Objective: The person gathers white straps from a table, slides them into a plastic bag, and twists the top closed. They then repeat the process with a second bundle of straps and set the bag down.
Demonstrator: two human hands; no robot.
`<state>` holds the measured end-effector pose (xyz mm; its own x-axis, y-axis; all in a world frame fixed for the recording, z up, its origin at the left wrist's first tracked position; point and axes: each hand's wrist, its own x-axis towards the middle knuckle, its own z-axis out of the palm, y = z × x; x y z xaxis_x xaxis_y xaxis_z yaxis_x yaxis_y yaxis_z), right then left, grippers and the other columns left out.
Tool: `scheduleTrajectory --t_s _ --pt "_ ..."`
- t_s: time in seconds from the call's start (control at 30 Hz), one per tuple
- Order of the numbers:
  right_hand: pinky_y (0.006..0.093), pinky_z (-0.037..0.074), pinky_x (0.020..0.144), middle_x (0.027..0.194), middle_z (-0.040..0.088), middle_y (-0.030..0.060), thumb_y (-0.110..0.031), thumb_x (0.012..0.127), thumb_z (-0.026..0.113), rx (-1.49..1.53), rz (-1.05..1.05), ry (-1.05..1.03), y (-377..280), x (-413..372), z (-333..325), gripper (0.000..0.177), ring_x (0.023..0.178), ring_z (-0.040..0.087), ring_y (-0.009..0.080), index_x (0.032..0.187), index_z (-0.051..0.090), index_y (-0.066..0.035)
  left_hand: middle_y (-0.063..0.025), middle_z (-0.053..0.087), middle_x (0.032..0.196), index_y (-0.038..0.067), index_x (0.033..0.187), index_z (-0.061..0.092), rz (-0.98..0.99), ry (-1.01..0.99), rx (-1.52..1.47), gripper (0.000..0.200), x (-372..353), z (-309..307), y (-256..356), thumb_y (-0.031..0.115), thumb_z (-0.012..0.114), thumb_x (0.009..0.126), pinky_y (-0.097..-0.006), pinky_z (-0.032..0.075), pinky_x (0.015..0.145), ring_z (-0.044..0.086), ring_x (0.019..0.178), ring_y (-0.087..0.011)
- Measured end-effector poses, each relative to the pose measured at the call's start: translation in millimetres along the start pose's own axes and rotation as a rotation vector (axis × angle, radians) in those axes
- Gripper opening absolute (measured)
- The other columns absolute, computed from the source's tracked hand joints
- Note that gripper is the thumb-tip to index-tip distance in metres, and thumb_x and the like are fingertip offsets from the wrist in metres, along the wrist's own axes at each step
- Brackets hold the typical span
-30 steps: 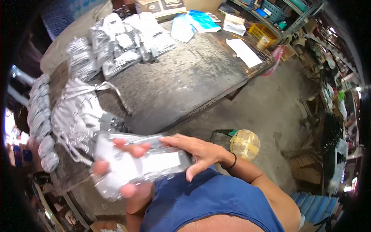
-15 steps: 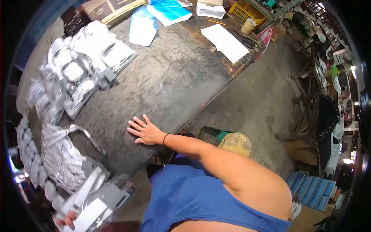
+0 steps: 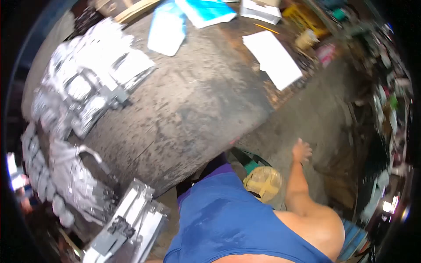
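My right hand [image 3: 301, 151] hangs over the floor to the right of the table, fingers apart and holding nothing. At the lower left are clear plastic packs of white and grey strips [image 3: 125, 228], tilted beside the table edge. My left hand is hidden behind these packs; only a sliver of arm shows at the bottom edge. The moved packs appear to be held by it. Close by lies a pile of similar silvery plastic packs [image 3: 79, 184]. Another heap of shiny packs [image 3: 94, 70] covers the table's far left.
The dark, worn table [image 3: 184, 101] carries a white sheet [image 3: 274, 59], a pencil [image 3: 266, 28], blue-and-white bags [image 3: 206, 13] and a small white box [image 3: 261, 11]. A round yellowish stool seat [image 3: 263, 183] stands near my right side. A yellow crate [image 3: 307, 19] is at the back right.
My right hand has left the tabletop and swung right over the floor. The packs at lower left have moved right and turned more upright, and the left fingers no longer show. The view has shifted.
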<state>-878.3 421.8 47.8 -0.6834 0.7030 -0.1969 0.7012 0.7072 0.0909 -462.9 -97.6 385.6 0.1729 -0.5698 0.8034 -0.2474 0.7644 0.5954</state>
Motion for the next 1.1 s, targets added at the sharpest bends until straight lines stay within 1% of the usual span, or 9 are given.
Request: scheduleTrajectory --t_s 0.2,0.47,0.6,0.73,0.8,0.87,0.97,1.03,1.1 --pt "0.0539 0.016 0.109 0.151 0.017 0.021 -0.041 0.094 0.043 0.242 -1.293 0.272 -147 -49 -2 0.062 0.138 0.015 0.0417 0.146 0.023 -0.011 -0.0265 0.048 0.122 0.011 0.111 0.058 -0.02 0.261 -0.103 0.047 15 -18 27 0.048 0.061 0.083 -0.0505 0.041 0.097 0.05 0.104 -0.0392" --pt "0.0634 0.016 0.104 0.15 0.02 0.0193 -0.047 0.093 0.041 -0.053 -1.498 0.265 -385 -219 55 0.062 0.139 0.015 0.0378 0.143 0.03 -0.012 -0.0281 0.047 0.124 0.009 0.113 0.057 0.091 0.42 0.121 0.05 -11 -88 100 0.046 0.066 0.08 -0.0519 0.041 0.097 0.051 0.107 -0.0382" --pt "0.0678 0.022 0.098 0.13 0.04 0.0176 -0.047 0.083 0.053 0.391 -2.12 0.326 -351 -405 100 0.056 0.127 0.031 0.0387 0.128 0.043 -0.014 -0.0269 0.046 0.129 0.004 0.118 0.051 0.02 0.416 0.081 0.05 -33 -139 129 0.038 0.064 0.084 -0.0541 0.04 0.1 0.051 0.111 -0.04" --pt "0.0624 0.03 0.094 0.12 0.046 0.0142 -0.057 0.078 0.052 0.135 -2.921 -0.084 -181 -543 78 0.062 0.122 0.036 0.0347 0.117 0.053 -0.009 -0.0256 0.04 0.136 0.003 0.122 0.047 -0.038 0.563 0.354 0.044 -49 -143 142 0.037 0.049 0.094 -0.0536 0.035 0.105 0.046 0.12 -0.0392" --pt "0.0606 0.027 0.099 0.125 0.047 0.0165 -0.06 0.078 0.051 -0.136 -3.25 -0.922 -74 -546 119 0.061 0.124 0.036 0.0372 0.111 0.06 -0.01 -0.0264 0.038 0.137 0.005 0.123 0.046 0.016 0.705 0.384 0.042 -55 -145 141 0.036 0.046 0.095 -0.0535 0.032 0.106 0.043 0.122 -0.0408" --pt "0.0531 0.029 0.102 0.135 0.046 0.0179 -0.062 0.085 0.044 -1.353 -2.841 -1.724 4 -538 120 0.062 0.129 0.034 0.0374 0.108 0.064 -0.008 -0.0297 0.034 0.138 0.009 0.125 0.045 0.051 0.741 0.286 0.042 -65 -177 144 0.036 0.049 0.094 -0.0548 0.032 0.106 0.045 0.117 -0.0454" --pt "0.0584 0.03 0.101 0.133 0.047 0.0155 -0.053 0.085 0.05 -0.463 -3.373 -1.394 -16 -546 90 0.053 0.127 0.037 0.0364 0.114 0.061 -0.009 -0.0147 0.06 0.101 0.009 0.11 0.052 0.146 0.598 0.24 0.028 -78 -190 135 0.032 0.045 0.097 -0.0428 0.051 0.077 0.06 0.09 -0.028" --pt "0.05 0.039 0.091 0.115 0.053 0.0125 -0.037 0.075 0.065 0.361 -3.151 -1.18 -93 -557 64 0.04 0.116 0.044 0.0339 0.104 0.062 -0.011 -0.012 0.061 0.101 0.015 0.109 0.055 0.088 0.613 0.227 0.024 -86 -197 130 0.032 0.051 0.094 -0.0454 0.047 0.084 0.06 0.089 -0.0296" --pt "0.0506 0.039 0.09 0.114 0.051 0.0123 -0.039 0.078 0.06 0.171 -2.91 -0.435 -174 -557 47 0.041 0.115 0.043 0.033 0.107 0.061 -0.01 -0.0114 0.062 0.099 0.012 0.105 0.058 0.06 0.634 0.208 0.023 -88 -193 119 0.031 0.053 0.093 -0.0426 0.045 0.082 0.06 0.086 -0.028"
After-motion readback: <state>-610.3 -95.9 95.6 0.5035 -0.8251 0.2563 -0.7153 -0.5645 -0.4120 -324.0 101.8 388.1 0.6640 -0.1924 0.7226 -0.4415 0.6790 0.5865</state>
